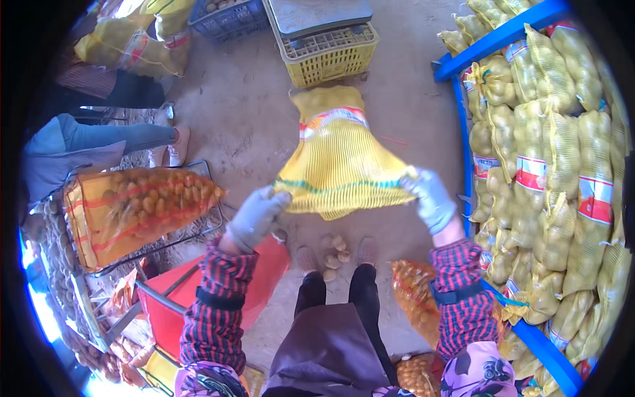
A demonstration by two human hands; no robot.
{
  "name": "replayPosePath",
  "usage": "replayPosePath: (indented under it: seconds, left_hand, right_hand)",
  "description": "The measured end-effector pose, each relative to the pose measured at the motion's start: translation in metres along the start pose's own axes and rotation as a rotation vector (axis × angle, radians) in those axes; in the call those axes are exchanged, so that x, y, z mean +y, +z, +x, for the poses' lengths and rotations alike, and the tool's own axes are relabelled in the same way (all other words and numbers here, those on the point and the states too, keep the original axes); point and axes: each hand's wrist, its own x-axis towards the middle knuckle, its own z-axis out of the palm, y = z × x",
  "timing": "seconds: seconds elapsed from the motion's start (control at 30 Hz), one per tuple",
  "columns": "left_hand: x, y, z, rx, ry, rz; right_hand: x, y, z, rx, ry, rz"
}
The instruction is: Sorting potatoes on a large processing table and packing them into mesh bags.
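A yellow mesh sack [337, 159] with a red and white printed band hangs stretched wide before me. At the left corner of its mouth, my left hand [260, 216] in a pale grey glove grips the hem. My right hand [432, 198], gloved alike, pinches the opposite corner. A green drawstring [337, 187] runs along the hem between the two hands. The far end of the sack looks fuller and lies on the ground by a yellow crate; its contents are hard to make out. Several loose potatoes [332, 258] lie on the floor between my shoes.
Filled yellow mesh sacks [531, 164] are stacked at right behind a blue metal frame [464, 149]. The yellow plastic crate [330, 62] supports a flat scale-like platform [322, 15]. An orange mesh sack of potatoes [149, 203] lies at left, near a person's legs [124, 136]. Red sheeting [263, 273] hangs nearby.
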Motion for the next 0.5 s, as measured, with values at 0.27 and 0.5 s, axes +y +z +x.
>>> replayPosePath:
  seconds: [0.27, 0.5]
  left_hand:
    - [0.07, -0.008, -0.024, 0.028, 0.38, -0.282]
    - [-0.013, -0.045, 0.073, 0.202, 0.214, -0.313]
  right_hand:
    - [-0.096, 0.029, 0.037, 0.03, -0.28, 0.267]
    - [-0.009, 0.046, 0.1, 0.017, -0.142, 0.505]
